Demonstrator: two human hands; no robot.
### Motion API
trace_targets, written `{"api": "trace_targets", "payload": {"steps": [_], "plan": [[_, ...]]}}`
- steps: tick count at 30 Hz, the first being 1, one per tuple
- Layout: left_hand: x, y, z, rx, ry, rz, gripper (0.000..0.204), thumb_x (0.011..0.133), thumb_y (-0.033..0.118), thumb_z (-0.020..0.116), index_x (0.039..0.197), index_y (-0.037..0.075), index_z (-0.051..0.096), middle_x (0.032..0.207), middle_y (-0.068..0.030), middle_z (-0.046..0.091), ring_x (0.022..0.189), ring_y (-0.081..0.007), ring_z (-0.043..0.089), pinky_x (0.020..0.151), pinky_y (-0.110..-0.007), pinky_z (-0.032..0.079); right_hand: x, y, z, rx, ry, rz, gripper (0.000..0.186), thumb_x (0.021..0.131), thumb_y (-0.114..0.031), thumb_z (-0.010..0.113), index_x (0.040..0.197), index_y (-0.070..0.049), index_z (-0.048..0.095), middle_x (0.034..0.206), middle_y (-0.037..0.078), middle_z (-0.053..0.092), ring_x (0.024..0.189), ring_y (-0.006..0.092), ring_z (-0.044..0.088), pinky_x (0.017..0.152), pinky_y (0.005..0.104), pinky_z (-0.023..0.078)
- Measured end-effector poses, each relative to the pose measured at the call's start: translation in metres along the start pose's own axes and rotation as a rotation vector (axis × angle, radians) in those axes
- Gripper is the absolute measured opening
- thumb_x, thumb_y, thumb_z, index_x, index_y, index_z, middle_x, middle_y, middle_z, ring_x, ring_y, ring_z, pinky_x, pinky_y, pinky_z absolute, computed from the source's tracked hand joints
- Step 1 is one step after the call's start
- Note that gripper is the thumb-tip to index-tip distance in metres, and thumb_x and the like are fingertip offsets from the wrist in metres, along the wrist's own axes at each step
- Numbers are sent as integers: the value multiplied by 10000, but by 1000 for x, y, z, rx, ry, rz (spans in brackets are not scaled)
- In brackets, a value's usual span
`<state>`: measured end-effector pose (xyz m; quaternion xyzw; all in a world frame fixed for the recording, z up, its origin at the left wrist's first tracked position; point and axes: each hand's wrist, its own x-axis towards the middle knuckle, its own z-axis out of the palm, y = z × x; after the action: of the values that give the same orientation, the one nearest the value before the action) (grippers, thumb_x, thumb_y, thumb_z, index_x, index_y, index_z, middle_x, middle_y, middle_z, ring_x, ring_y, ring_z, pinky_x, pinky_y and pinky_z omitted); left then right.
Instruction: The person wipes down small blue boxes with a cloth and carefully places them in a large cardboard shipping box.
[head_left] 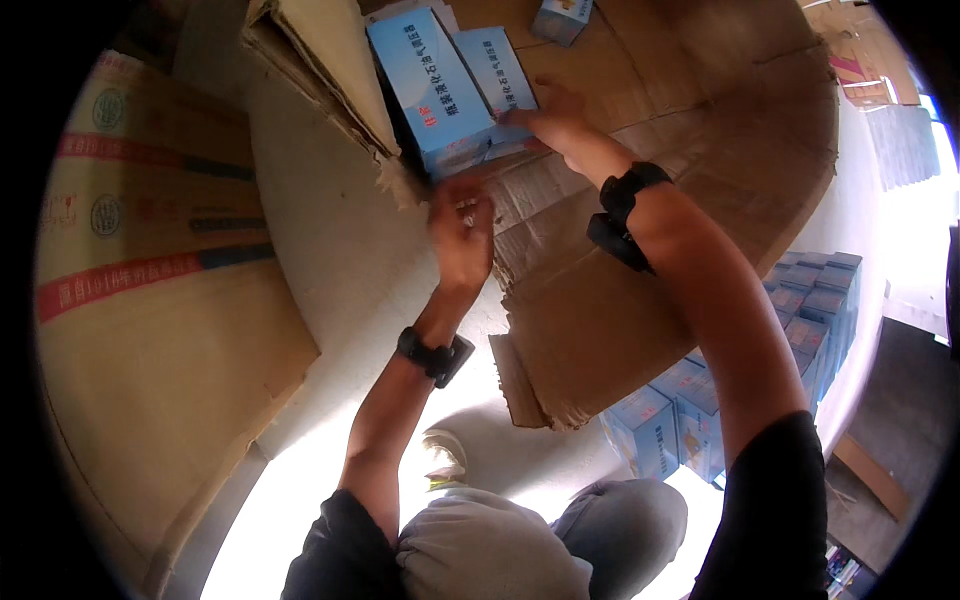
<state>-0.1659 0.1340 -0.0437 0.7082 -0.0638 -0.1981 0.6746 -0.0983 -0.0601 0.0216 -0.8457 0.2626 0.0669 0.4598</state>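
Note:
Two light blue printed cartons lie side by side on brown cardboard at the top: a larger carton (430, 85) on the left and a smaller one (493, 70) beside it. My right hand (565, 125) is open at their near right end, thumb at the smaller carton's corner and fingers apart. Just below the larger carton's near end is my left hand (462, 235), its fingers curled and blurred. A small pale spot shows between them, but I cannot make out what it is. Both wrists wear black bands with small devices.
The cartons rest on a large torn cardboard box (600, 330) with a raised flap (335, 75). Another small blue carton (562, 20) lies at the top. Stacked blue cartons (645, 430) stand at the right. A big brown box (170, 350) fills the left side.

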Motion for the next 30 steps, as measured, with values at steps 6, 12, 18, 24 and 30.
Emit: {"api": "trace_targets", "payload": {"steps": [6,12,18,24,30], "plan": [[-20,17,8,397,276,299,732,899,116,616,1485,-6,193,1391,-209,386,1234,-300,466,963,-409,463,-11,-6,-9,163,-277,77,723,781,-294,793,1373,-102,424,1282,113,563,1153,269,565,775,425,566],[-16,37,12,79,270,206,802,903,141,624,1507,8,113,1380,-227,385,1143,-281,529,875,-383,508,-15,-15,-4,69,-251,-49,671,824,-427,737,1341,-84,482,1211,122,614,1121,296,585,784,432,545],[-20,46,4,4,219,169,832,908,97,611,1533,49,64,1229,-157,532,961,-208,597,765,-328,531,-31,-64,11,-182,-21,-209,879,706,-585,766,1314,-10,497,1032,184,675,987,345,662,842,388,515],[1,62,0,-367,-35,154,866,899,40,604,1554,137,45,963,-91,643,806,-156,624,719,-275,519,-39,-84,21,-107,98,-336,796,609,-428,841,1134,93,547,991,260,681,906,346,696,772,407,556],[49,89,26,60,-270,241,832,859,193,718,1536,100,243,1008,-79,657,902,-194,630,800,-335,513,2,-29,-42,39,399,-362,708,597,-330,856,1108,59,559,915,197,690,816,308,692,716,394,559]]}}
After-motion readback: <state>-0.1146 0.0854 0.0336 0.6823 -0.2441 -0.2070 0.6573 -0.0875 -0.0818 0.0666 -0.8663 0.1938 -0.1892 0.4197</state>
